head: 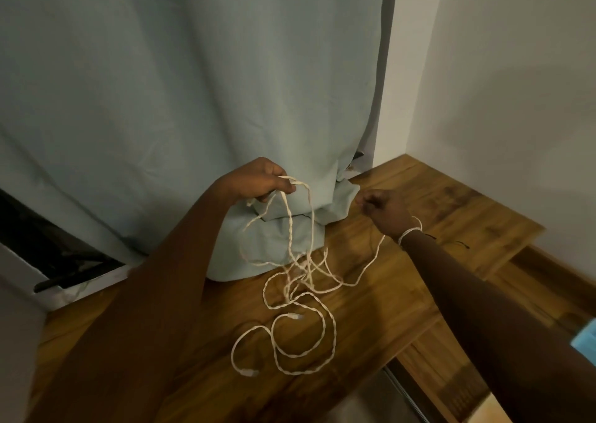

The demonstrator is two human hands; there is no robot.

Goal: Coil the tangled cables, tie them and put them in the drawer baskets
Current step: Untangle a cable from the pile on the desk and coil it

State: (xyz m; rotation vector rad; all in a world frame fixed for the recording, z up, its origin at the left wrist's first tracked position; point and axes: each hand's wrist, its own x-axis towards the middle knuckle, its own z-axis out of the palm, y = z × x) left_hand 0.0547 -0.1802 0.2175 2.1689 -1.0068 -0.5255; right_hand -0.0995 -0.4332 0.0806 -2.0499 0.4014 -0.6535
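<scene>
My left hand [258, 180] is raised above the wooden table [403, 293], fingers curled round several strands of the white cable [290, 235]. The rest of the cable hangs down into loose, crossed loops on the table. My right hand [383, 209] is curled, fingertips pinched together; whether it holds a thin strand I cannot tell. A white strand circles that wrist.

Risk: lifting further could tighten the crossed loops into knots. Risk: the wrist strand may snag and drag the pile sideways.

Surroundings: a grey-green curtain [193, 100] hangs behind, its hem bunched on the table just beside the cable, where strands could catch. No drawer basket is in view.
</scene>
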